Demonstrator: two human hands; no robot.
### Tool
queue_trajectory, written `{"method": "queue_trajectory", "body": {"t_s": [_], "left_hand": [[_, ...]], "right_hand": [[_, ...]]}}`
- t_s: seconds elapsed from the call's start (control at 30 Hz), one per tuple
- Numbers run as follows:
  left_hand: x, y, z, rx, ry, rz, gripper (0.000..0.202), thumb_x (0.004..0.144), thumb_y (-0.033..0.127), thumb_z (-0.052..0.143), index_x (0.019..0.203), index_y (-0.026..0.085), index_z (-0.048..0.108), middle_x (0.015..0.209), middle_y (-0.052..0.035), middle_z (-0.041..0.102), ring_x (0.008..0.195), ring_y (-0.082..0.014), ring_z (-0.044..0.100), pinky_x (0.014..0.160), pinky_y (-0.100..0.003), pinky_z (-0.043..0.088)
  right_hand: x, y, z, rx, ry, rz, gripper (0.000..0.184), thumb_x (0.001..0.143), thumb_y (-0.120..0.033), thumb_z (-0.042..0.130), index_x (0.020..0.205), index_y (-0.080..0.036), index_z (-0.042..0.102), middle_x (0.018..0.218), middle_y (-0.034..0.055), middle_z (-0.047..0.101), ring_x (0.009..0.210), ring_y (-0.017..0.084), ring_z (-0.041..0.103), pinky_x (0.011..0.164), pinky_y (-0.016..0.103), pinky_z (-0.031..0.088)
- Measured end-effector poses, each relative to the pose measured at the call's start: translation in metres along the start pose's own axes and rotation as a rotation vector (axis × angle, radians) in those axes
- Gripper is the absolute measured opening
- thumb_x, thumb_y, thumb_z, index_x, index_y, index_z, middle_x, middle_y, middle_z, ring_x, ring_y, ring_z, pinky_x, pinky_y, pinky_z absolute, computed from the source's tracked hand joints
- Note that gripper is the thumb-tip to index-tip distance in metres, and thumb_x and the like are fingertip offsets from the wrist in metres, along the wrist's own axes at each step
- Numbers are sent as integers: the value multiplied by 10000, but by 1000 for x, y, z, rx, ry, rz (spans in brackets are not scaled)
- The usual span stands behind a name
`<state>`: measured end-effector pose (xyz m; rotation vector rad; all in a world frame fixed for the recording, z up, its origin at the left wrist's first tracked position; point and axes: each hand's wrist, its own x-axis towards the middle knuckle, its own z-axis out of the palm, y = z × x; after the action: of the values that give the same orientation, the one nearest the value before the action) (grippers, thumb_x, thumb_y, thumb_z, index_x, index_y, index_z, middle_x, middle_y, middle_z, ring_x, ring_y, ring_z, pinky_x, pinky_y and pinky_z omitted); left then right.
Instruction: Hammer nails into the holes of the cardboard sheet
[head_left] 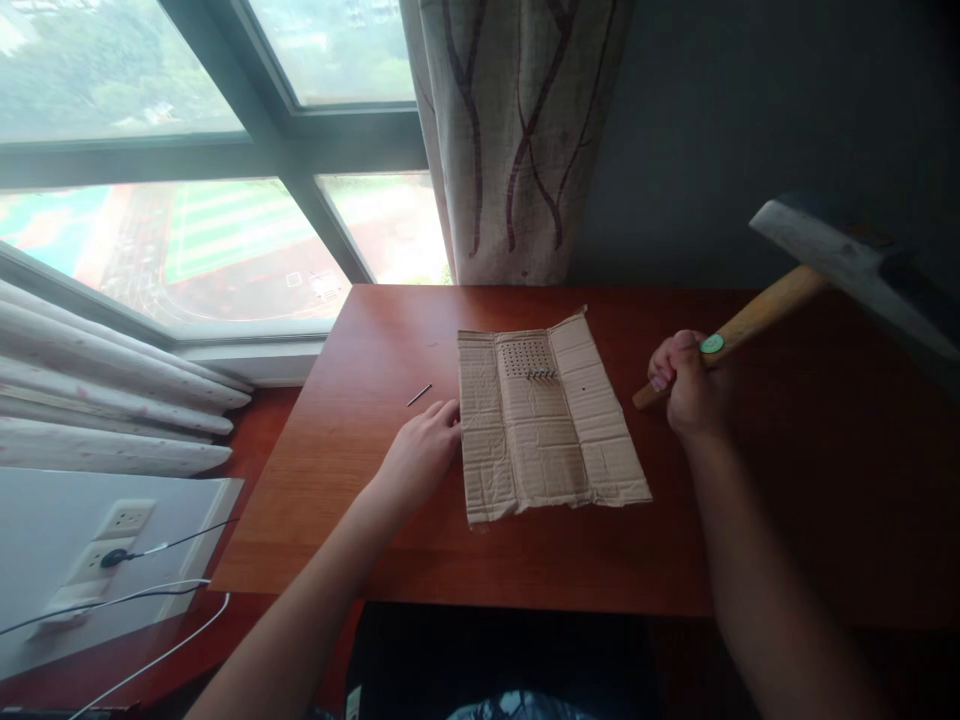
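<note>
Cardboard [544, 425], creased and flattened, lies on the wooden desk [360, 400]. A grid of holes marks its upper part; a short row of nails [541, 374] stands below them. The right hand [688, 388] is closed around a raised hammer [817, 275]. The left hand [421, 448], open and flat, presses the sheet's edge. One loose nail [419, 395] remains unused.

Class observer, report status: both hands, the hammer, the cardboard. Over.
Right hand grips hammer, raised. Left hand flat at cardboard edge. Nails standing in cardboard; loose nail on table.
</note>
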<state>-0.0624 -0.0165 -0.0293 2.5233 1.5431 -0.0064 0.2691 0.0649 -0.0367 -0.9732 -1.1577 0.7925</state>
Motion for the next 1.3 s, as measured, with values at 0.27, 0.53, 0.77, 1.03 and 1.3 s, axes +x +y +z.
{"method": "queue_trajectory", "body": {"t_s": [0.27,0.53,0.77,1.03,1.3], "left_hand": [[-21,-7,2,143,1,-175,192,999,167,502,1024,201,690,1048,-96,691,947,-249,666,704,-329,490],[-19,-30,4,135,111,-363,300,1057,308,420,988,216,697,1019,-79,702,926,-237,674,651,-310,411],[-12,-37,3,148,142,-435,313,1056,325,414,1003,210,700,1036,-77,711,915,-226,681,628,-307,386],[-8,-34,0,189,78,-443,340,1050,306,379,998,185,692,1019,-113,708,932,-250,690,669,-305,449],[-6,-33,-2,157,48,-473,294,1013,317,433,976,188,694,1022,-115,728,894,-253,710,659,-301,455]], "right_hand": [[1,-2,0,7,12,-19,607,870,-633,690,528,-222,402,456,-53,366,397,91,362,355,241,268],[-1,0,0,-23,-7,-7,612,861,-641,697,523,-222,406,456,-45,376,404,94,377,359,251,277],[-2,-1,1,-34,-22,-25,595,889,-592,692,525,-216,409,458,-41,383,416,94,382,391,255,278],[-1,1,-1,-36,-9,-10,615,867,-654,680,525,-222,408,454,-47,375,409,96,364,367,243,272],[-2,0,0,-38,-8,-28,605,899,-613,669,522,-217,409,458,-45,374,412,92,370,382,252,272]]}}
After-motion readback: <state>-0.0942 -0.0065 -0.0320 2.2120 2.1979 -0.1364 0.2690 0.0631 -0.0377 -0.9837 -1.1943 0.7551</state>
